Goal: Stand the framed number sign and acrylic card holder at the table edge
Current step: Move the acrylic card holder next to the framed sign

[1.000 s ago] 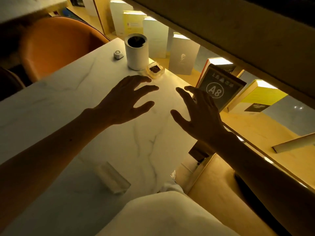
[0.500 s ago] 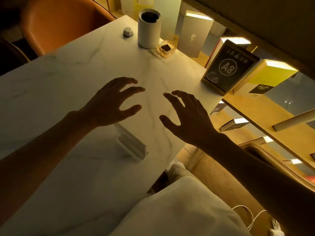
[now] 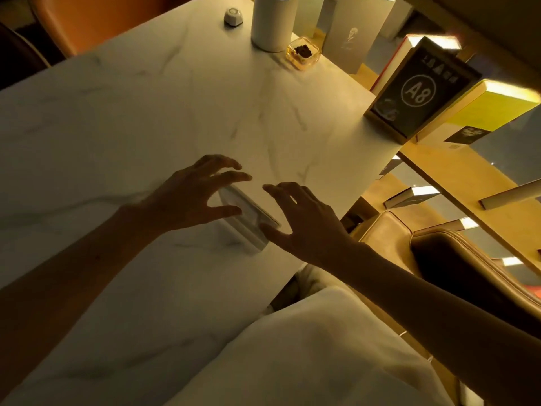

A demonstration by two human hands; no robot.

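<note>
The framed number sign (image 3: 418, 92), dark with "A8" in a circle and a wooden frame, stands upright at the right edge of the white marble table (image 3: 123, 118). The clear acrylic card holder (image 3: 247, 215) lies flat on the table near its front right edge. My left hand (image 3: 190, 194) hovers over the holder's left end, fingers spread, thumb beside it. My right hand (image 3: 304, 221) is over the holder's right end, fingers spread, thumb at its near corner. Neither hand visibly grips it.
At the table's far edge stand a white cylinder cup (image 3: 272, 22), a small glass dish with dark bits (image 3: 303, 54) and a small white knob (image 3: 233, 16). Books (image 3: 494, 106) line wooden shelves to the right. An orange chair (image 3: 96, 22) is behind; a brown seat (image 3: 456, 259) to the right.
Both hands have drawn back from the middle of the table toward me and lowered onto the acrylic card holder. The view has tilted down; the sign has not moved.
</note>
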